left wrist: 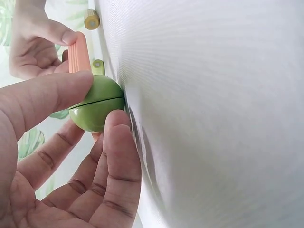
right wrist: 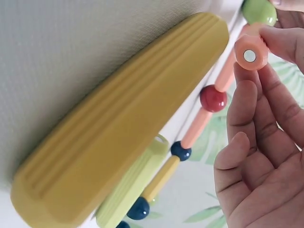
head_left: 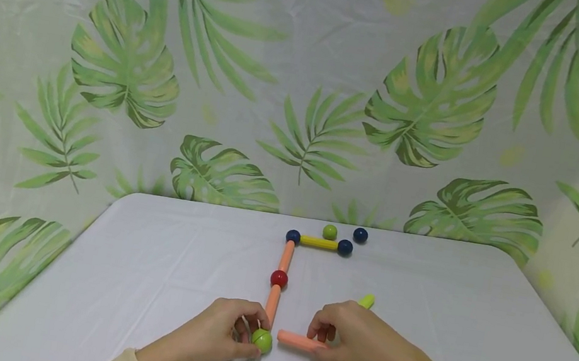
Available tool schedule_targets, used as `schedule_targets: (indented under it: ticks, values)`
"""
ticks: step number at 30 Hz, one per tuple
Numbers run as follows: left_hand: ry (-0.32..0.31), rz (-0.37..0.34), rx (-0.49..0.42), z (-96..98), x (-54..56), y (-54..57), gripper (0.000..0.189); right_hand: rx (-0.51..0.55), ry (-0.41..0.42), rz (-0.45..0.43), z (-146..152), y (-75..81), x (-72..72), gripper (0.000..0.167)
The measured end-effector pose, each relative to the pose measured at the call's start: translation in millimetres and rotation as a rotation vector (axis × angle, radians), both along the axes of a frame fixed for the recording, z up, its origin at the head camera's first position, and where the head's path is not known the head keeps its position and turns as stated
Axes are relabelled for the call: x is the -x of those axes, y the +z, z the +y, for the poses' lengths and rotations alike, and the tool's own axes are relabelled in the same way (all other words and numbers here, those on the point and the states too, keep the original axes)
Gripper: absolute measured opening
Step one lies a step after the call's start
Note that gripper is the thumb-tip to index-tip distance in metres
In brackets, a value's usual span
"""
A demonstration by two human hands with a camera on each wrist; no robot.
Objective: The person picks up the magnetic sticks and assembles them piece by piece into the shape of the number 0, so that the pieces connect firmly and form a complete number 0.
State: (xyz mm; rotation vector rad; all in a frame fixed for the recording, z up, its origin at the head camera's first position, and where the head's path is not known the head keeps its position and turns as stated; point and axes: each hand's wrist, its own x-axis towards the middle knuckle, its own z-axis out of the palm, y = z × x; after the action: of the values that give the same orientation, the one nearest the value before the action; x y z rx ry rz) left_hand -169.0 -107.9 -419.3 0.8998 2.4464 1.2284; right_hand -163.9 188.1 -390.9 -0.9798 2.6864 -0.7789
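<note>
The left hand [head_left: 225,332] pinches a glossy green ball with a thin groove [head_left: 262,341] on the white table [head_left: 167,256], at the near end of a coral-orange rod [head_left: 272,303] leading to a shiny red ball [head_left: 279,278]. The right hand [head_left: 357,339] pinches a ribbed coral-orange stick [head_left: 294,340], its end just apart from the green ball, near a ribbed mustard-yellow stick [right wrist: 118,118].
</note>
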Motion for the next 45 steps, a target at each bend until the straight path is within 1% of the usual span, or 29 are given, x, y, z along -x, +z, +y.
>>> schedule_targets:
  ticks: [9, 25, 33, 40, 45]
  values:
    - [0.009, -0.001, 0.003, 1.7, 0.8, -1.7, 0.028, 0.008, 0.023, -0.04, -1.8, -6.4, 6.3, 0.011]
    - [0.009, -0.004, 0.006, 4.1, 0.4, -0.4, 0.028, 0.012, 0.024, -0.072, 2.6, -7.3, 6.5, 0.014]
    - [0.008, -0.023, 0.006, 4.3, -0.3, 1.9, 0.028, 0.031, -0.01, -0.104, 24.2, -2.5, 2.1, 0.016]
    - [0.006, -0.027, 0.008, 2.9, 0.5, 1.5, 0.029, 0.024, 0.029, -0.084, 46.9, -0.5, -3.9, 0.022]
    - [0.009, -0.025, 0.007, 2.3, 0.1, 0.3, 0.029, 0.01, 0.014, -0.128, 53.2, -2.7, -5.9, 0.02]
